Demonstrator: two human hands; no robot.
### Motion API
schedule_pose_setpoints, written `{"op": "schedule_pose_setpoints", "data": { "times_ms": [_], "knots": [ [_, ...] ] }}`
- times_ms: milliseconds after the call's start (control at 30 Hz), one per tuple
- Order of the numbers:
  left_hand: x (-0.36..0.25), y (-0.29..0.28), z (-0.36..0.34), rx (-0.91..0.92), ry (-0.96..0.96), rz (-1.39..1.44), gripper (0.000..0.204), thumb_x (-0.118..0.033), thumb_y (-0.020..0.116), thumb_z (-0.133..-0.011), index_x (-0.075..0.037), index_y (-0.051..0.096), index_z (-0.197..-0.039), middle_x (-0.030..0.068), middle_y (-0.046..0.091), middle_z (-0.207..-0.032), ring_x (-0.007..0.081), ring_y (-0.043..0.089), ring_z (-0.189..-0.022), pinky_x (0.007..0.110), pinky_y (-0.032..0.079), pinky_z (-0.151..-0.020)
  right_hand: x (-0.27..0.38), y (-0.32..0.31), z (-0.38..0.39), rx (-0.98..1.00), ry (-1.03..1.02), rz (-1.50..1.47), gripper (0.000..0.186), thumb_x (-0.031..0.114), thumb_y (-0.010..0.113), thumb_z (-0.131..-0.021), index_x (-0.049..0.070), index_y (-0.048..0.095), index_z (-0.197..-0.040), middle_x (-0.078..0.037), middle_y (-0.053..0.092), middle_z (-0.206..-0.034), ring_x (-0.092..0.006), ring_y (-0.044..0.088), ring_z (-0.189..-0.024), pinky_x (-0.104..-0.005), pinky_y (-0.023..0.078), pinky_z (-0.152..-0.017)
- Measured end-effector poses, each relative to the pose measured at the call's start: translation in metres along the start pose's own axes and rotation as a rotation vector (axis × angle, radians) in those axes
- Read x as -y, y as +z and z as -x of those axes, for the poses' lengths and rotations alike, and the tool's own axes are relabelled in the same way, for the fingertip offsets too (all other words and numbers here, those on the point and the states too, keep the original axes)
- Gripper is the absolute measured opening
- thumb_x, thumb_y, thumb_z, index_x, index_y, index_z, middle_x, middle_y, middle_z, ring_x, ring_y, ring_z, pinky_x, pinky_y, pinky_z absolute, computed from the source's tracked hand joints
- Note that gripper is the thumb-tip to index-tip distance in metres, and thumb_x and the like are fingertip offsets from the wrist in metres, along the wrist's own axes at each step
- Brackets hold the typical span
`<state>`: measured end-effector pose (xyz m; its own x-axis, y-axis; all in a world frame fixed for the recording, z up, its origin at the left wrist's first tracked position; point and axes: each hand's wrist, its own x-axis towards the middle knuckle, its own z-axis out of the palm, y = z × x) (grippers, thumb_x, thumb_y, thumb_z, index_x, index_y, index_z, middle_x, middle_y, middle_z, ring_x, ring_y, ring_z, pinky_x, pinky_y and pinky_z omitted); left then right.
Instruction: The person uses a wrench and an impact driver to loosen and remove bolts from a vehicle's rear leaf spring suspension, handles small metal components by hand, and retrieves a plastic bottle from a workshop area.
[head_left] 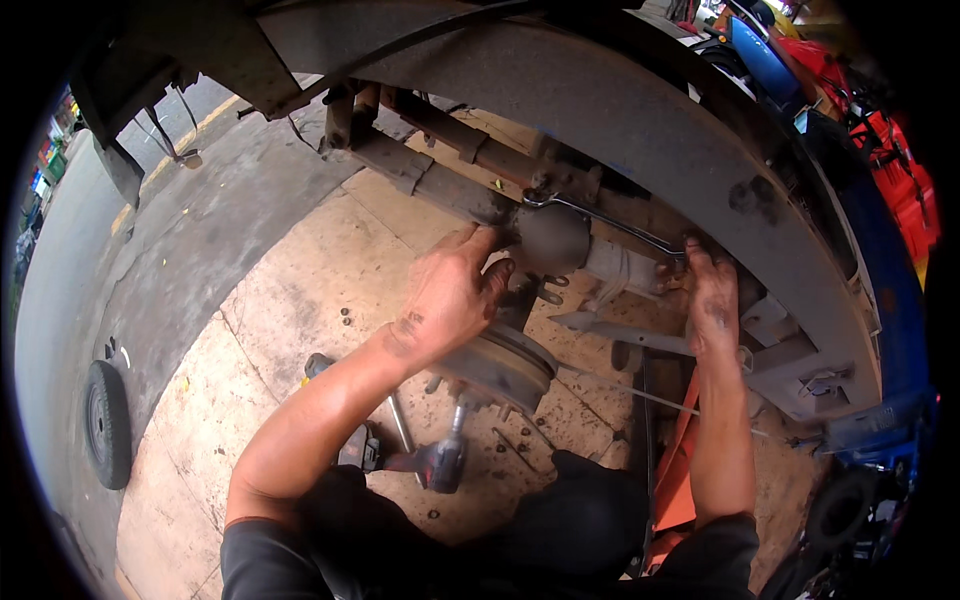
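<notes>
A long metal wrench (625, 227) lies along the underside of a vehicle frame. Its ringed far end sits at a bolt beside the rusty axle and spring parts (430, 185). My right hand (712, 290) is closed around the wrench's near end. Against the axle, left of a blurred round dark part (553, 240), my left hand (455, 280) has its fingers curled, with the fingertips partly hidden and darkened by grease. What it grips there cannot be made out. Below my left hand is a brake drum (500, 370).
A cordless impact wrench (440, 465) with a socket lies on the tan floor beside a metal bar (401, 425). Nuts (346, 316) are scattered about. An orange stand (677, 455) rises near my right forearm. The grey frame beam (640, 130) arches overhead. A tyre (106, 425) is far left.
</notes>
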<state>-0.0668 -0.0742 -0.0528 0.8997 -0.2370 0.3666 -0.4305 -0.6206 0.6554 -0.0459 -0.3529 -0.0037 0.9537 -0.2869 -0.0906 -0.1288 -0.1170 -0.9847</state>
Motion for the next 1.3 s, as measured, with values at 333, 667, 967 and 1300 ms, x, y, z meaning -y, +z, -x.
{"op": "schedule_pose_setpoints", "data": {
  "times_ms": [333,667,967,1300],
  "knots": [
    [0.012,0.013,0.009,0.096,0.256,-0.367,0.057,-0.028,0.062,-0.086,0.003,0.048,-0.132,0.0198,0.045,-0.139,0.0345,0.039,-0.133,0.043,0.033,-0.11,-0.021,0.086,-0.145,-0.102,-0.214,-0.206,0.039,0.03,0.049,-0.098,0.01,0.049,-0.132,-0.01,0.053,-0.129,-0.023,0.052,-0.115,-0.0389,0.046,-0.092],
    [0.002,0.017,0.011,0.088,0.221,-0.387,0.052,-0.023,0.056,-0.089,0.004,0.046,-0.133,0.0212,0.043,-0.141,0.0346,0.04,-0.131,0.047,0.034,-0.108,0.027,0.185,-0.167,0.168,-0.202,-0.334,0.029,0.028,0.05,-0.096,0.009,0.054,-0.117,-0.009,0.056,-0.113,-0.0197,0.051,-0.096,-0.0368,0.044,-0.077],
    [0.005,0.026,0.018,0.001,0.204,-0.197,0.054,-0.024,0.062,-0.084,0.004,0.049,-0.128,0.0209,0.047,-0.131,0.038,0.043,-0.125,0.049,0.036,-0.105,0.038,0.31,-0.096,0.611,-0.287,-0.166,0.021,0.026,0.047,-0.096,0.008,0.058,-0.098,-0.006,0.059,-0.09,-0.0161,0.048,-0.068,-0.0343,0.039,-0.055],
    [0.01,0.015,0.019,0.385,-0.047,-0.033,0.046,-0.028,0.055,-0.088,-0.003,0.053,-0.127,0.0201,0.047,-0.134,0.0369,0.044,-0.124,0.048,0.036,-0.104,0.018,0.293,0.004,0.61,-0.691,0.28,0.038,0.041,0.052,-0.095,0.005,0.061,-0.103,-0.018,0.065,-0.085,-0.0306,0.064,-0.08,-0.0378,0.05,-0.07]
  ]
}}
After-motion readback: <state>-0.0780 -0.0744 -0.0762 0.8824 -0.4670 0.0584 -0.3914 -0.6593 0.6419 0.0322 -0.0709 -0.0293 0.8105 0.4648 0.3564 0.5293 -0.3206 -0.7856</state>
